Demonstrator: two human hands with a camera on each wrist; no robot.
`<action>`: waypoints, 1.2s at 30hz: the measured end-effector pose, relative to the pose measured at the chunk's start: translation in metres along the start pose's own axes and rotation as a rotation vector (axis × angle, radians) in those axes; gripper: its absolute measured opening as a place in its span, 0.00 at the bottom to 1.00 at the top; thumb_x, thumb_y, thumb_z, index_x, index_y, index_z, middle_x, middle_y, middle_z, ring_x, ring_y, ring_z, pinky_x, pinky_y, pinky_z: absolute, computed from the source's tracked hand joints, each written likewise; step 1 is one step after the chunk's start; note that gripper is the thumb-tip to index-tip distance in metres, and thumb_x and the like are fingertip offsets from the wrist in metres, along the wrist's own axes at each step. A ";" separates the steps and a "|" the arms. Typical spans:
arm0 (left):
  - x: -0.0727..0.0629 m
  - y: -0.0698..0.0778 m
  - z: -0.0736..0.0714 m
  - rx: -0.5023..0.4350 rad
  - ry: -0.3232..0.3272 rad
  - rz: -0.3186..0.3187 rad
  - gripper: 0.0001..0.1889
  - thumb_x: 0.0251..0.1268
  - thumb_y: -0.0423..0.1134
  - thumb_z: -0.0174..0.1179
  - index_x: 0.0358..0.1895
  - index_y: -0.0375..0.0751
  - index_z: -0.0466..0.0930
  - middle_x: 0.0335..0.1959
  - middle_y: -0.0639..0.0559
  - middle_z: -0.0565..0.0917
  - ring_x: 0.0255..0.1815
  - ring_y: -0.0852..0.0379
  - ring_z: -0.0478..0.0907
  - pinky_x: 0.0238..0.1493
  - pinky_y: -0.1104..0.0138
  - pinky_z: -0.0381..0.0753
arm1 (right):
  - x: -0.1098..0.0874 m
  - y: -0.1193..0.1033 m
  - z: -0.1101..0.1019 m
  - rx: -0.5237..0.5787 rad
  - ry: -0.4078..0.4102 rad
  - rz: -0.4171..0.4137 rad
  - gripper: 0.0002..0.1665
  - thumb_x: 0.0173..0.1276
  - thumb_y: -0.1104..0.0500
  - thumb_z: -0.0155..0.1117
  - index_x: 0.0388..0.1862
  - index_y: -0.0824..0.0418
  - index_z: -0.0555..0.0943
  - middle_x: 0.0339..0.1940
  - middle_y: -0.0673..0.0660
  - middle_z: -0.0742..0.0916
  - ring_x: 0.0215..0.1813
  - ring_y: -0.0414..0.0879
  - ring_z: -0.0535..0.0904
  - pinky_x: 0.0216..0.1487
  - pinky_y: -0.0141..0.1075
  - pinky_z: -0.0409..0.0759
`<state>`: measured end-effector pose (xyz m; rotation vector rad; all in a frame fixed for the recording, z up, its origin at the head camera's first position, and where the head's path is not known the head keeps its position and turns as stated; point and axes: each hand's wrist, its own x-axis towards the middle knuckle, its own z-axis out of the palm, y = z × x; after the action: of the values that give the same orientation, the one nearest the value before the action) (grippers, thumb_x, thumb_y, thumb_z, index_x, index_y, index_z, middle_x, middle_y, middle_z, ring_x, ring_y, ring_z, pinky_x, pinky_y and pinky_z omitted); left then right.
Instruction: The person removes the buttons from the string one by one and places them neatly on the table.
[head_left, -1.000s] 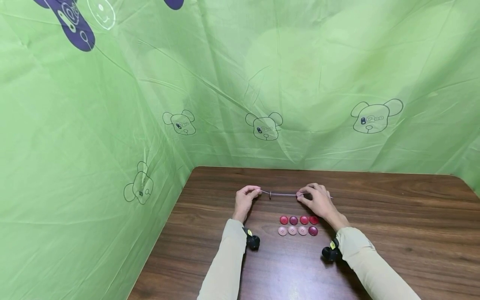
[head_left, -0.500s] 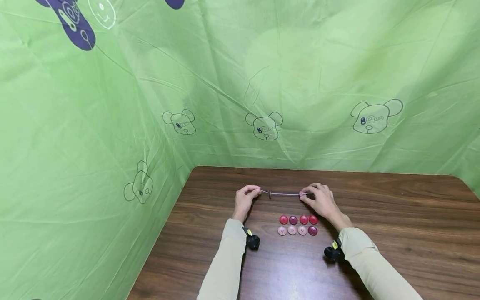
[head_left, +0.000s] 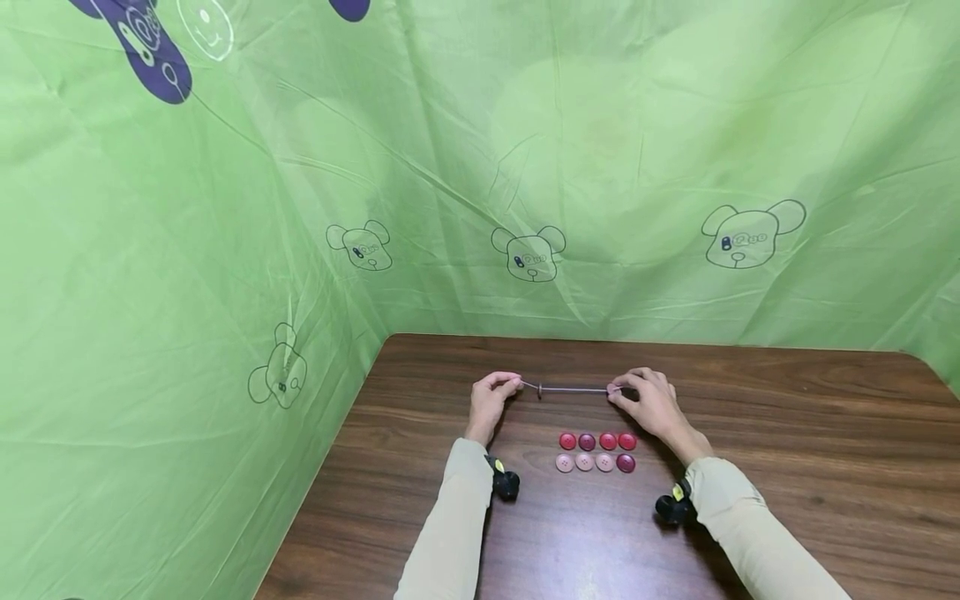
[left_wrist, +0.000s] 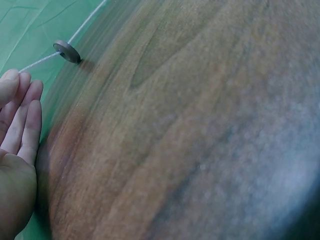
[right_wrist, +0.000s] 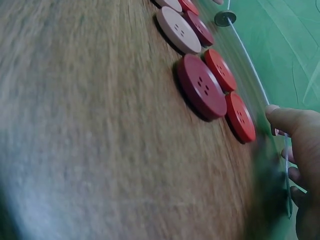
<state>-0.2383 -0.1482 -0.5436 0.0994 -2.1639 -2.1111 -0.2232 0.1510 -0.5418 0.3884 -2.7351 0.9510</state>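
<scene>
A thin pale purple cord [head_left: 573, 390] stretches nearly straight between both hands, close over the table. My left hand [head_left: 491, 402] pinches its left end between thumb and forefinger, the other fingers loosely extended in the left wrist view. A dark brownish button [left_wrist: 67, 51] is threaded on the cord a short way from those fingertips, standing on edge. At the cord's other side, my right hand [head_left: 654, 408] pinches a pink button [head_left: 612, 389], mostly hidden by the fingers. The cord's tail [right_wrist: 288, 175] runs past the right thumb under the palm.
Several loose buttons lie in two rows nearer the body: red ones [head_left: 567, 441] and a purple one [head_left: 587, 442] behind, pale pink ones [head_left: 584, 462] and a maroon one [head_left: 626, 462] in front. The brown wooden table [head_left: 787, 433] ends at a green cloth [head_left: 630, 308].
My right hand has slid to the right along the cord with the pink button, lengthening the stretch between it and the dark button. The left hand and the loose buttons stay put.
</scene>
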 end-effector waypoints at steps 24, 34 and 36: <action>0.000 -0.001 -0.001 -0.012 -0.012 -0.001 0.08 0.60 0.36 0.66 0.39 0.34 0.86 0.33 0.44 0.88 0.35 0.59 0.85 0.43 0.68 0.84 | -0.008 0.018 -0.014 -0.006 0.036 0.021 0.16 0.61 0.50 0.68 0.44 0.57 0.84 0.53 0.65 0.79 0.57 0.65 0.67 0.52 0.59 0.61; 0.000 -0.001 -0.001 -0.024 -0.009 -0.001 0.08 0.59 0.36 0.66 0.38 0.34 0.86 0.33 0.44 0.88 0.35 0.59 0.85 0.43 0.68 0.84 | -0.010 0.022 -0.019 -0.004 0.041 0.035 0.16 0.62 0.50 0.68 0.45 0.57 0.83 0.54 0.66 0.79 0.58 0.67 0.66 0.51 0.60 0.61; 0.000 0.000 -0.001 -0.021 -0.009 -0.001 0.09 0.59 0.36 0.66 0.38 0.34 0.86 0.34 0.42 0.88 0.36 0.57 0.85 0.43 0.67 0.84 | -0.010 0.023 -0.020 -0.008 0.046 0.034 0.16 0.62 0.50 0.68 0.45 0.58 0.83 0.54 0.67 0.79 0.58 0.67 0.67 0.51 0.60 0.61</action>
<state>-0.2385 -0.1494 -0.5441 0.0890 -2.1461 -2.1384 -0.2188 0.1828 -0.5424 0.3159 -2.7110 0.9445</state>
